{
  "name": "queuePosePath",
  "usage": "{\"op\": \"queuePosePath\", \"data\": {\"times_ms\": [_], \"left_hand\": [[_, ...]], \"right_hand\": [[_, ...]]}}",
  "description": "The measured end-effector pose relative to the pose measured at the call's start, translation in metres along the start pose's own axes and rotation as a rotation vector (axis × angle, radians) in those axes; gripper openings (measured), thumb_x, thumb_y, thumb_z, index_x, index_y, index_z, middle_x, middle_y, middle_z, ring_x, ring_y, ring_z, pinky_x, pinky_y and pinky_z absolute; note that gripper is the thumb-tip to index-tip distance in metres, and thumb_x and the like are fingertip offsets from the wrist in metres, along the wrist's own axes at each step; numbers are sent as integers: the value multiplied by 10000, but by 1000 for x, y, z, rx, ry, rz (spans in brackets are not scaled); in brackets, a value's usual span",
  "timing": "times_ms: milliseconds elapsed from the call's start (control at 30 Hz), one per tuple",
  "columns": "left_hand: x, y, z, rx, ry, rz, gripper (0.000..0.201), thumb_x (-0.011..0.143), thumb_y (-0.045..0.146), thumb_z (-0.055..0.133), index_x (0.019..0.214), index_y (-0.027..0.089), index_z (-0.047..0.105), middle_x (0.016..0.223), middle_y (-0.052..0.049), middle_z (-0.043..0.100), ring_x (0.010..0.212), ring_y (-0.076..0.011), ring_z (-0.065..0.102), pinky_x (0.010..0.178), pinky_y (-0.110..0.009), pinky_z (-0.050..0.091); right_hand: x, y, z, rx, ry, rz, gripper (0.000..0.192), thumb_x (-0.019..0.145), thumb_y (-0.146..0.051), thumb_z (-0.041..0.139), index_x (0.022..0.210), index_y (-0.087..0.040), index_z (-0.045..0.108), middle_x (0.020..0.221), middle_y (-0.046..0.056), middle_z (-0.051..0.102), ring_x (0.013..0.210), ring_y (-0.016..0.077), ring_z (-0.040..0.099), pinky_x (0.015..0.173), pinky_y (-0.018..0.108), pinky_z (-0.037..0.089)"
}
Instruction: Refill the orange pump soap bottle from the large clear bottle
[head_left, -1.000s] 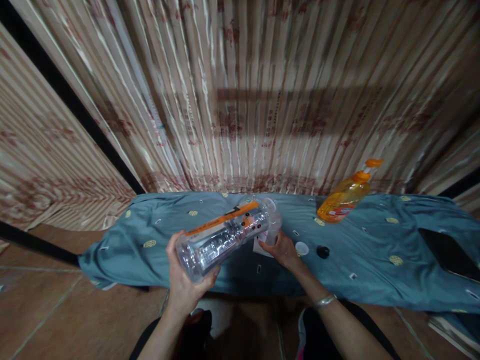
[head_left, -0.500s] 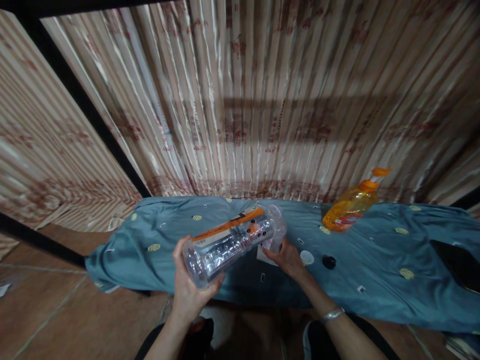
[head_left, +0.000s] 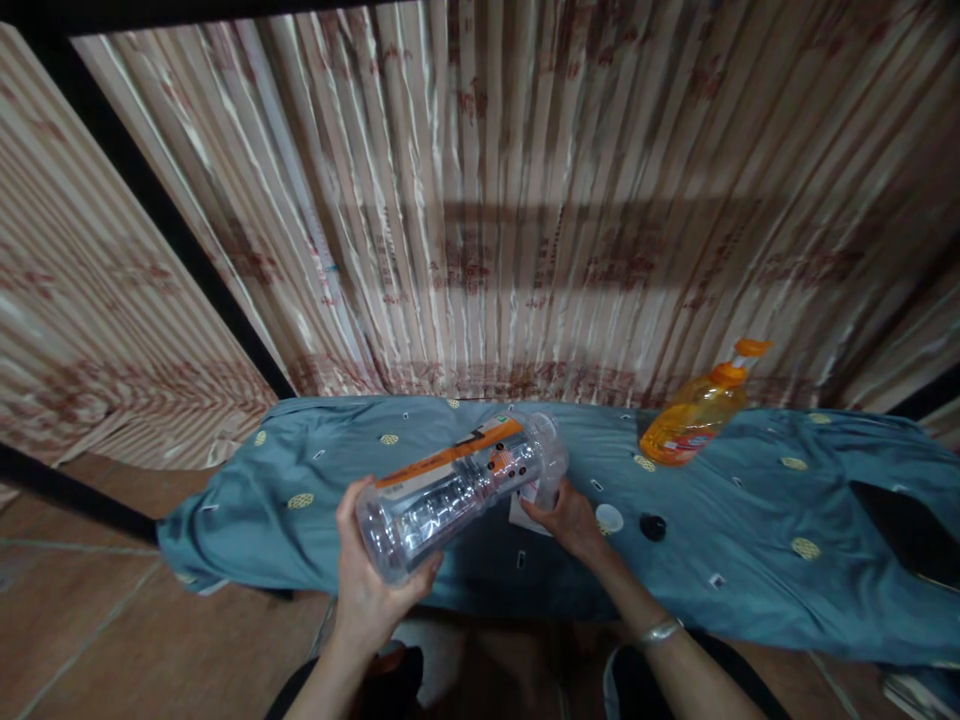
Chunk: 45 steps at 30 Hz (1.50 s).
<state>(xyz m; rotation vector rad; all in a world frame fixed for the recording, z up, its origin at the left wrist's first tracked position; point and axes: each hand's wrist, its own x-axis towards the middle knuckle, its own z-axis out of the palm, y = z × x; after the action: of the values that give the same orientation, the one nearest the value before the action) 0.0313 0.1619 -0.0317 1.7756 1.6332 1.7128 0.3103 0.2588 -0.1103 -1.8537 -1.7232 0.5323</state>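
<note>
My left hand (head_left: 375,570) is closed round the base of a large clear plastic bottle (head_left: 442,500) with an orange and white label. The bottle lies tilted in the air above the cloth, its far end pointing right and away from me. At that end is a clear plastic piece (head_left: 553,455), cup-like in shape; whether it is joined to the bottle I cannot tell. My right hand (head_left: 574,520) grips this clear piece with thumb and fingers. Partly hidden below is a small whitish item (head_left: 525,515). Just right of my right hand lie a white round lid (head_left: 609,518) and a black cap (head_left: 653,526).
A pump bottle (head_left: 686,420) of orange liquid stands on the teal patterned cloth (head_left: 465,590) at the back right. Farther right lies a dark flat device (head_left: 904,525). A striped curtain (head_left: 480,230) hangs behind, and a black post (head_left: 180,240) rises at the left.
The whole view has shifted slightly. Both hands keep the same grip, and the bottle stays tilted at nearly the same angle.
</note>
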Motion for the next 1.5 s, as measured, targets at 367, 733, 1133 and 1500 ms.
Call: {"op": "queuePosePath", "data": {"times_ms": [367,733,1133,1500], "left_hand": [[5,4,-4,39,-27,87,903,750,538,845,1481,244,404,1262,-96,603,990,-257,719,847,-408,627],[7,-4,-9,34,-82,131,948,759,475,862,1532,259,358,1255,-86,628,997,-272,738,830,-418,650],[6,-11,-13,61,-102,174,969,778,428,865,1574,273,335,1270,-77,617,992,-251,737,842,-393,642],[5,-7,-11,35,-107,125,965,768,450,866,1553,244,342,1271,-88,617,1022,-260,734,866,-397,636]], "right_hand": [[0,1,0,5,-15,-19,462,839,-379,777,1245,-203,646,1073,159,841,999,360,826,907,491,673],[0,-1,0,-35,-13,10,488,836,-385,789,1251,-163,658,1088,177,834,1058,371,819,943,488,661],[-1,0,3,-31,-1,9,429,850,-377,789,1228,-219,663,1061,108,839,1044,339,827,914,420,660],[-3,-9,-7,-49,-52,45,478,864,-377,796,1269,-168,652,1097,172,834,1083,362,816,944,409,647]]}}
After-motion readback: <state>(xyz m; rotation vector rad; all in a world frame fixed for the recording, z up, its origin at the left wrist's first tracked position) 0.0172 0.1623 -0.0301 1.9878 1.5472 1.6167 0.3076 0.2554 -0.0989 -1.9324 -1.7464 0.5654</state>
